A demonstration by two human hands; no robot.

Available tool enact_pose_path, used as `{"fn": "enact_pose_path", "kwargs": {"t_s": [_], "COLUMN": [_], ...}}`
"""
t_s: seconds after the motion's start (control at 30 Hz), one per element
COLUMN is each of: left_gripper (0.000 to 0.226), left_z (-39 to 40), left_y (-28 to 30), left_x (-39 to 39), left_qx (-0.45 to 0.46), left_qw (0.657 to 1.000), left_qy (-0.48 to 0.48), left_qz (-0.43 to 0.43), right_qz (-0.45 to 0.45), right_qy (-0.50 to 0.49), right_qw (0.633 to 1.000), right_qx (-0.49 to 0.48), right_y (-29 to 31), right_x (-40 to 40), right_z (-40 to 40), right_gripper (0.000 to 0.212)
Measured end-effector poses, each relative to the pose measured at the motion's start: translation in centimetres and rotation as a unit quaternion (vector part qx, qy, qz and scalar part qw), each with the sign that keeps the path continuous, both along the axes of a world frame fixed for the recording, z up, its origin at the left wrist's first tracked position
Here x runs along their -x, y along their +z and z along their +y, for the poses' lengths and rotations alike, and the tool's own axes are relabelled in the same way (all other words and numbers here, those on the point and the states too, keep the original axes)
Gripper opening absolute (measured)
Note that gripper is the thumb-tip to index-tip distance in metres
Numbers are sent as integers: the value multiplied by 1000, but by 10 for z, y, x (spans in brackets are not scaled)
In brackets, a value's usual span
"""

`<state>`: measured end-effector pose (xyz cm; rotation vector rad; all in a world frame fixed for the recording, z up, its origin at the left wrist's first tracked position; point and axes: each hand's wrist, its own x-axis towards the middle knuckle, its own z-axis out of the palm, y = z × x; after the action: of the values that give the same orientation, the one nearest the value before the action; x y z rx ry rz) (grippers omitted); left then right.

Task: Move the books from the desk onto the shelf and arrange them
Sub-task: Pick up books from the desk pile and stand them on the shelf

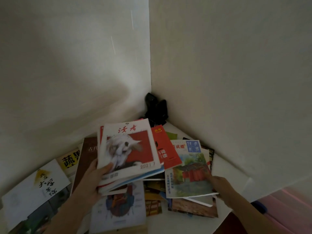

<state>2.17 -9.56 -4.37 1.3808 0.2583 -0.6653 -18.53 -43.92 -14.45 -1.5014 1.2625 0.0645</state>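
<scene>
While two hands (94, 176) (221, 186) grip, books (130, 149) scatter.

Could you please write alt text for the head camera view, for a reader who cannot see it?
A person's left hand grips a small stack of magazines, topped by a white-and-red one showing a white animal, above a white corner desk strewn with books. The right hand holds the edge of a magazine with a painted green landscape cover. Dark objects sit in the corner.
</scene>
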Motion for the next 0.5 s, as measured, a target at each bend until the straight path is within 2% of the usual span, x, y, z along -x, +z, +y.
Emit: {"fn": "enact_pose_path", "kwargs": {"t_s": [0.1,0.23,0.27,0.33,0.37,0.4,0.47,0.5], "left_gripper": [40,33,34,37,43,56,72,75], "left_z": [-52,-104,-112,-124,-129,-133,-134,-133], "left_y": [-14,-52,-64,-81,-88,-89,-88,-90], "left_x": [-7,-9,-11,-12,-13,-13,-12,-14], "left_qx": [18,-15,-48,-142,-207,-299,-469,-493], "left_qw": [999,997,996,984,966,932,847,831], "left_qy": [-24,-67,-76,-89,-102,-129,-178,-193], "left_qz": [12,33,18,-65,-120,-158,-175,-174], "right_qz": [-31,-60,-67,-71,-74,-79,-74,-71], "right_qy": [-21,-34,-29,-15,-11,-9,-4,-2], "right_qw": [999,997,997,996,996,995,995,994], "right_qx": [-25,15,30,47,50,56,72,82], "right_y": [-1,-4,-6,-7,-7,-10,-15,-16], "right_x": [2,2,2,3,4,5,6,7], "right_z": [6,14,14,12,11,11,13,15], "right_gripper": [32,23,21,19,17,15,16,17]}}
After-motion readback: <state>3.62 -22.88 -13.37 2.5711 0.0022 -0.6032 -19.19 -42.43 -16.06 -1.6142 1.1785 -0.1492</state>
